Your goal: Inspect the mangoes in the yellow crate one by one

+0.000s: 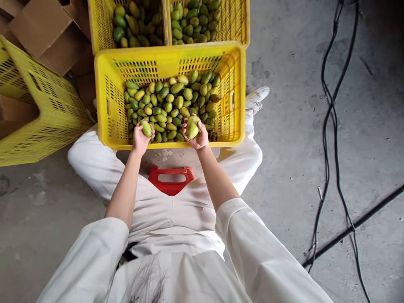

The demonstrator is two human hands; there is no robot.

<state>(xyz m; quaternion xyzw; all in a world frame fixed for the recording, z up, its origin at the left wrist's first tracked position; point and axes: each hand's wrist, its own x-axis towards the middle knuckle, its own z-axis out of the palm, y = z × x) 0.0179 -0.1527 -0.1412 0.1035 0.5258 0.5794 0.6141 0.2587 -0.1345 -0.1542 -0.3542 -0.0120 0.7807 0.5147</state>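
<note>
In the head view a yellow plastic crate [170, 146] stands in front of me, holding many small green and yellowish mangoes [170, 99]. Over its near left part, my left hand [141, 138] is closed around a light green mango [146, 128]. My right hand [200, 138] grips a larger pale green mango [192, 128] above the near right part; a second fruit may lie behind it, but I cannot tell. Both palms face up, and some fingers are hidden beneath the fruit.
Beyond the crate, another yellow crate [248, 25] with a divider holds more mangoes. An empty-sided yellow crate [53, 109] tilts at the left beside cardboard boxes [41, 27]. A red stool [172, 187] is under me. Black cables [330, 101] cross the concrete floor at right.
</note>
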